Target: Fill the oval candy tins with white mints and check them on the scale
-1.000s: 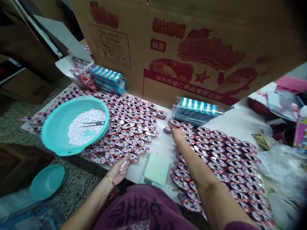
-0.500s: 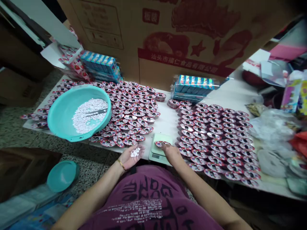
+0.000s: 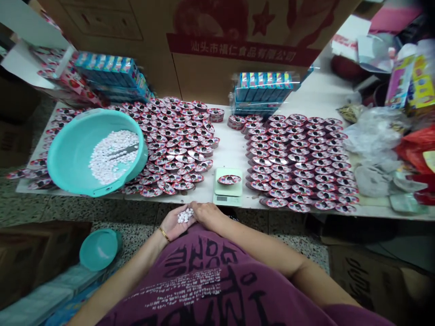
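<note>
So the little heap of white pellets [image 3: 185, 215] sits right in the palm of the left hand [image 3: 174, 222]. That hand is turned palm up and loosely cupped, with the fingers open enough that the heap just lies there. It's hanging off the near edge of the table [image 3: 231, 147], close to the person's body.

The right hand [image 3: 208, 213] is pressed up against it from the right, fingers bent down with the tips at the heap. I honestly can't tell whether it has any pellets pinched or is just touching them.

Straight ahead and a bit to the right of both hands is the pale green scale [image 3: 228, 189]. It has one foil-rimmed oval cup [image 3: 229, 179] on it, with its long axis running left to right. The right hand is the nearer one to it, and the left is a touch further off.

Further out, rows of the same cups cover both sides of the table, left bunch [image 3: 176, 145] and right bunch [image 3: 299, 158]. The big teal basin [image 3: 68, 149] of pellets is well off to the left.
</note>
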The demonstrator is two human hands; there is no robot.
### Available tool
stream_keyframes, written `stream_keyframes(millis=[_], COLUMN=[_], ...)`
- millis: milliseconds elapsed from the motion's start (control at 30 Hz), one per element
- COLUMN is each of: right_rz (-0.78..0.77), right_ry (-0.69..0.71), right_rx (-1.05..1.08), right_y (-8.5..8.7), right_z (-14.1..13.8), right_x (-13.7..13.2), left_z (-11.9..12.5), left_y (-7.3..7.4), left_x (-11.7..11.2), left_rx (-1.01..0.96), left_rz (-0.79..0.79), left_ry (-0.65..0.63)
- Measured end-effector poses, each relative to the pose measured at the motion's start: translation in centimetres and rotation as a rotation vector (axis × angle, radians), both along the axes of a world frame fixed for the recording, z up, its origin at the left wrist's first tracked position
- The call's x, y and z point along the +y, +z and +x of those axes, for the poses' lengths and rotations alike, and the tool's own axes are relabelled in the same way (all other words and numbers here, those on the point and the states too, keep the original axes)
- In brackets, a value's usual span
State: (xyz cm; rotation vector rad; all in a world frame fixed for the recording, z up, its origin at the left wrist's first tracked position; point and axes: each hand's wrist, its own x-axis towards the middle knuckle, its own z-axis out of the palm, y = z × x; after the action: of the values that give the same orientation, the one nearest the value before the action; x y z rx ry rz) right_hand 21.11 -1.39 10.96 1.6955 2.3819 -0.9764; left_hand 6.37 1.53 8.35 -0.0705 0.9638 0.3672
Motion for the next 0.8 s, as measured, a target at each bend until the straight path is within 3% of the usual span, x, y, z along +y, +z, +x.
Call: stream_keyframes(millis=[167,333,533,700,800], right_rz=[0.097,0.126,0.125,0.279,0.441], right_ry=[0.029,-0.03,0.03,0.085,0.05], right_rx=[-0.056,-0.124,-0.082,-0.009,0.14], right_y=[-0.4,-0.9,0.3,1.6,1.7], right_z=[-0.9,-1.0,0.1,0.9,2.9], right_x=[0.0,0.1,-0.1,0.4,0.7], left_z=[0.0,1.0,1.8,3.8,4.2], left_y=[0.0,0.2,-0.3,-0.6,0.9], left_x=[0.3,0.9,0.9,1.2,3.0], left_rx=[0.008,0.012,0.001,-0.082,-0.096], left_rz=[-0.009,0.012,-0.015,-0.083,-0.007], left_ry=[0.0,0.037,0.014,-0.065,-0.038])
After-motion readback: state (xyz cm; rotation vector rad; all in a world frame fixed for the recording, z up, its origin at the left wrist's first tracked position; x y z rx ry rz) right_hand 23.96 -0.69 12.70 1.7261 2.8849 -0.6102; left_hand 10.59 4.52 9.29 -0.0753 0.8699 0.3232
